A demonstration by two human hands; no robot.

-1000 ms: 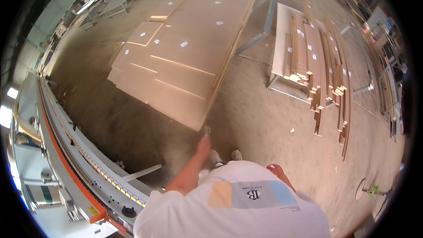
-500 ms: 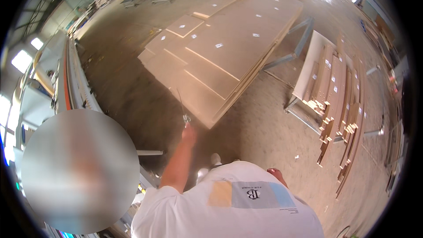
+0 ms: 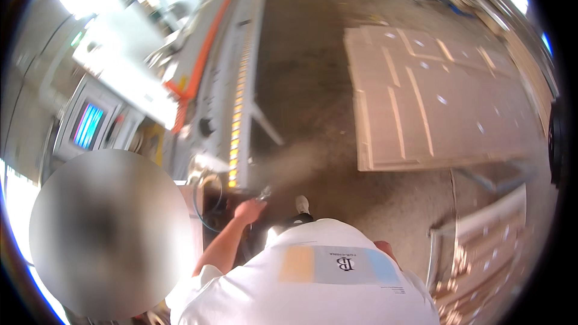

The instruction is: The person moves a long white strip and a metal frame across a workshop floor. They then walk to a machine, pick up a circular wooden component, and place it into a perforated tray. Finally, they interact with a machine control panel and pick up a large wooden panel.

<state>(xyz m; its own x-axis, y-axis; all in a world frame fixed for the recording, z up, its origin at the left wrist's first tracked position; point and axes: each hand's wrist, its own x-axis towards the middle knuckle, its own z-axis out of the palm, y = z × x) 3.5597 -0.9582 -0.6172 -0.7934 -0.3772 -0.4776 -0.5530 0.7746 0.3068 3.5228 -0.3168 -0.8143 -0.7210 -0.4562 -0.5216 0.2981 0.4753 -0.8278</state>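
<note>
My left hand point(image 3: 249, 211) is ahead of my body at the left, closed round a small shiny metal tool point(image 3: 264, 193). Motion smears the tool, so its exact kind does not show. The yellow-and-black marked edge point(image 3: 233, 150) of a long grey machine is just beyond this hand. A loop of blue hose point(image 3: 196, 204) hangs to the left of my wrist. Only a small part of my right hand point(image 3: 385, 248) shows past the right side of my white shirt; its fingers are hidden.
The long machine carries an orange rail point(image 3: 211, 42); a control panel with a lit screen point(image 3: 88, 125) stands left of it. Stacked brown boards point(image 3: 457, 114) lie at the right. Below them, a rack holds narrow strips point(image 3: 481, 265). A blurred disc point(image 3: 108, 235) covers the lower left.
My view has swung left, bringing the machine and screen in and shifting the boards right. My left hand has drawn lower and closer, still holding the metal tool, whose thin rod showed earlier.
</note>
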